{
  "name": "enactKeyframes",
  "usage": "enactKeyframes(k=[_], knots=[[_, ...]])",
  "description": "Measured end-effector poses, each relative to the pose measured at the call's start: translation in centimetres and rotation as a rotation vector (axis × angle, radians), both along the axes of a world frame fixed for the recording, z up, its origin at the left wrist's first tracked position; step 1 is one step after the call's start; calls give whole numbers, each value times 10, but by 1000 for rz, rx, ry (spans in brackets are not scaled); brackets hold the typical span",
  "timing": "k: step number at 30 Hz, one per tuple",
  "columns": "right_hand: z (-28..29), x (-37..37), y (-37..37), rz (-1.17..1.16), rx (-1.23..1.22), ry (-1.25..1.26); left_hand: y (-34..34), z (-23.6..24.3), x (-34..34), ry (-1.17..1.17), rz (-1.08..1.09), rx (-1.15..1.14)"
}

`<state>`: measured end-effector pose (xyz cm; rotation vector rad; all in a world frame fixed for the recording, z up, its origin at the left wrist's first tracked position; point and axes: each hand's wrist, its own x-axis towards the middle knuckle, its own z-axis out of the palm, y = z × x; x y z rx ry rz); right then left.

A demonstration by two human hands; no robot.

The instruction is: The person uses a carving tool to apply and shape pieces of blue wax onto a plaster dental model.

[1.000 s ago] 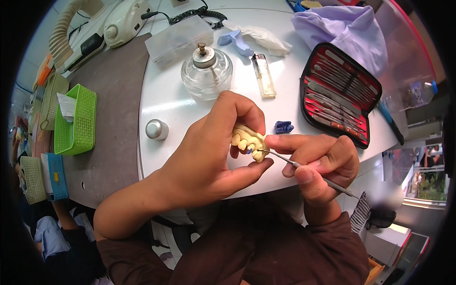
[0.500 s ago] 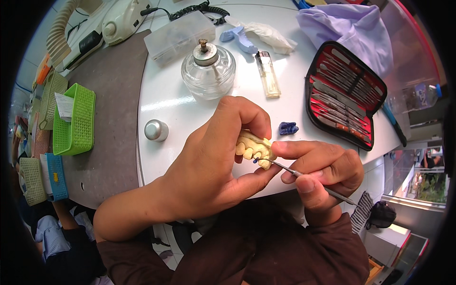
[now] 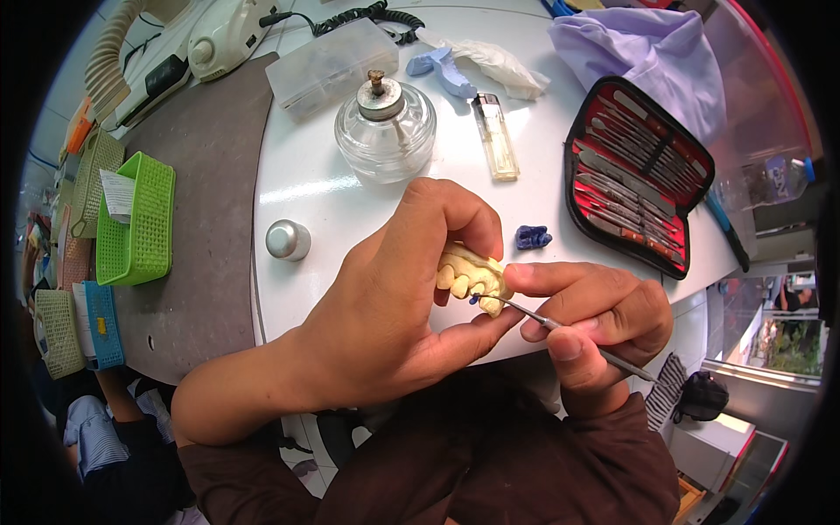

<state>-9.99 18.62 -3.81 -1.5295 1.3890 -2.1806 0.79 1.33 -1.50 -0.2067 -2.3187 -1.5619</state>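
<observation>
My left hand [image 3: 398,293] is closed around a yellowish plaster dental model [image 3: 469,274] with a row of teeth; its palm and fingers cover part of the model. Between the thumb and fingers of my right hand [image 3: 595,319] is a slim metal wax carver [image 3: 543,321]. The carver's thin tip meets the model beside a small dark blue bit of wax [image 3: 475,299] among the teeth. A fingertip of my right hand rests by the model's edge. Behind it, a dark blue wax piece [image 3: 532,237] lies on the white table.
A glass spirit lamp [image 3: 385,131], a lighter [image 3: 496,138] and a silver cap [image 3: 288,240] stand or lie beyond my hands. To the right is an unzipped instrument case [image 3: 640,175]. Green [image 3: 136,220] and blue baskets sit left, near another person's arm [image 3: 118,395].
Both hands and the model stay nearly in place. The carver has tilted very slightly at the model. The whole view has shifted a little.
</observation>
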Motion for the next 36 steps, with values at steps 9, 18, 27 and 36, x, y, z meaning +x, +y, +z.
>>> enactKeyframes(k=[9,18,27,36], knots=[[1,1,0,-5,3,-26,-1,1,1,-9,-14,16],[1,0,-2,-40,-71,-94,1,1,0,-37,-19,64],[77,-70,-20,-195,219,304,-7,18,1,-392,-156,512],[44,-88,-46,-186,265,394,-18,3,-4,-238,-92,113]])
